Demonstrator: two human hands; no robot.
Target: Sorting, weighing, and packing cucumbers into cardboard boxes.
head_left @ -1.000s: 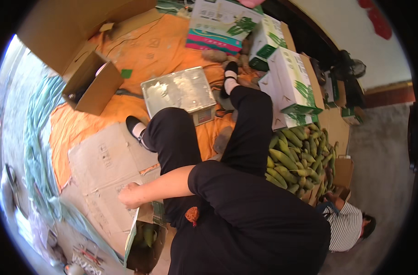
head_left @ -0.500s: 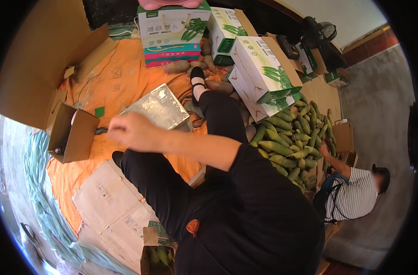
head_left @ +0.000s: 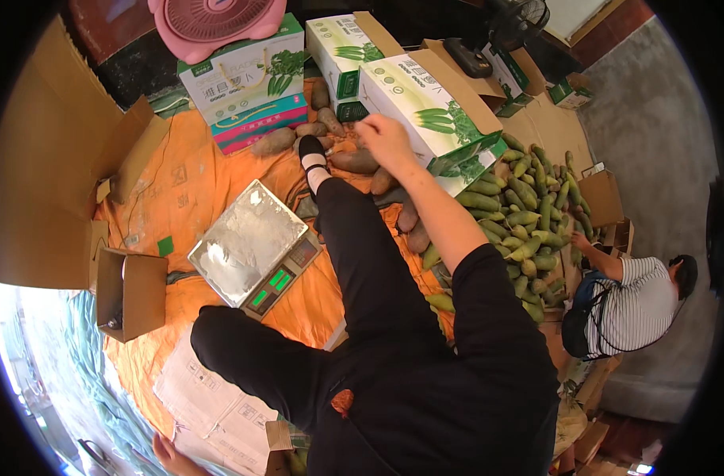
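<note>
Right hand: my right hand (head_left: 386,136) is stretched forward over my leg, knuckles up, fingers curled downward; I cannot tell whether they grip anything.
Nearest thing: a brown root tuber (head_left: 354,161) lies on the orange tarp (head_left: 195,190) just beside and below that hand, with more brown tubers (head_left: 276,141) scattered toward the boxes.
Box beside hand: a white and green printed carton (head_left: 425,107) lies tilted just right of my hand, its flap open.
Left hand: my left hand (head_left: 172,456) shows only partly at the bottom edge, resting on flattened cardboard (head_left: 211,404); its fingers look spread, but the view is too cut off to tell for sure.
Scale: a weighing scale (head_left: 255,254) with a foil-covered platform and green lit display sits on the tarp to the left of my outstretched leg.
Green pile: a heap of green elongated vegetables (head_left: 528,214) lies to my right, beyond the carton.
Small box: an open brown cardboard box (head_left: 128,293) stands left of the scale.
Other person: someone in a striped shirt (head_left: 639,305) crouches at the far side of the green heap.
Fan: a pink fan (head_left: 215,20) rests on stacked cartons ahead.
</note>
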